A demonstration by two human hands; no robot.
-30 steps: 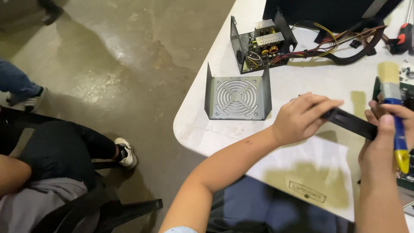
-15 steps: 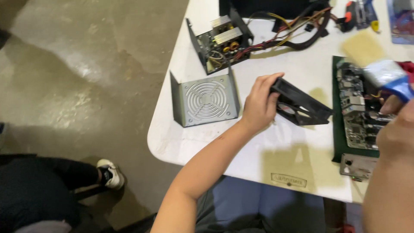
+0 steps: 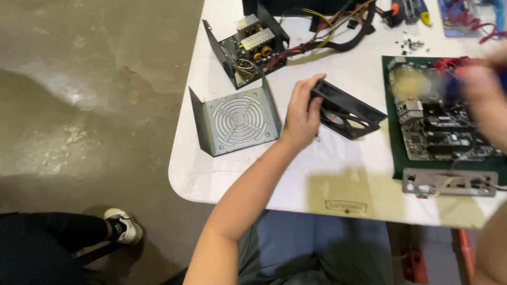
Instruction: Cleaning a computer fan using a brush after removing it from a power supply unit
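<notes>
A square black plastic cooling fan (image 3: 348, 110) lies tilted on the white surface (image 3: 343, 174), its left end lifted and its right end resting down near the edge of a dark green mat (image 3: 393, 158). The left hand (image 3: 302, 113) grips that lifted left end, with the fingers (image 3: 311, 87) curled over the top of the frame and the thumb underneath, so the hand is closed on the fan.

Just right of the fan, on the mat, sits a green computer circuit board (image 3: 438, 126) crowded with dark and silver parts. Above its upper right part is the right hand (image 3: 483, 84), heavily blurred; a trace of blue and red shows at it, but I cannot tell whether its fingers are closed on anything. Below the board, at the mat's lower edge, lies a flat grey metal plate with cut-out holes (image 3: 449, 182).

Left of the left hand, a bent grey metal cover with a round fan grille (image 3: 237, 120) stands on the surface. Behind it is an open black metal power supply box (image 3: 248, 47), from which a bundle of coloured cables (image 3: 332, 37) runs right along the far side. A few small dark screws (image 3: 409, 45) lie scattered near the top edge of the mat.

On the concrete floor (image 3: 90, 95) at lower left, another person's white shoe (image 3: 122, 224) shows.
</notes>
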